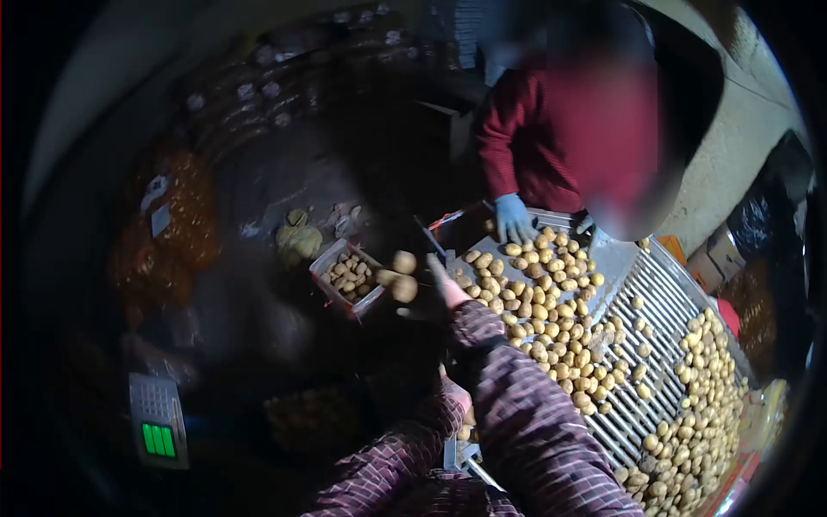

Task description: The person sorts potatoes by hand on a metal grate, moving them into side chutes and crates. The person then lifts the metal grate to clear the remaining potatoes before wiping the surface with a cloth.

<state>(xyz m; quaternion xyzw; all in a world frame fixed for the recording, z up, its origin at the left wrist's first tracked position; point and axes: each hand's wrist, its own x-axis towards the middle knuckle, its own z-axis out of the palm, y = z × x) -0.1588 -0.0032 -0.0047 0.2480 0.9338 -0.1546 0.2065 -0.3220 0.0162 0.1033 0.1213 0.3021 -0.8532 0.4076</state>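
Observation:
My right hand reaches out at the left edge of the sorting table, its fingers stretched and somewhat blurred. Just left of it, several blurred potatoes appear in the air, apart from the hand. Beyond them a white box holds more potatoes. My left hand is lower down, by the table's near left edge, its fingers mostly hidden; a few potatoes lie below it. Many potatoes cover the tabletop to the right of my hands.
Across the table, a person in a red top has a blue-gloved hand at the potatoes. Metal rollers slope toward a potato pile at right. A scale display glows green at lower left; filled net sacks stand behind.

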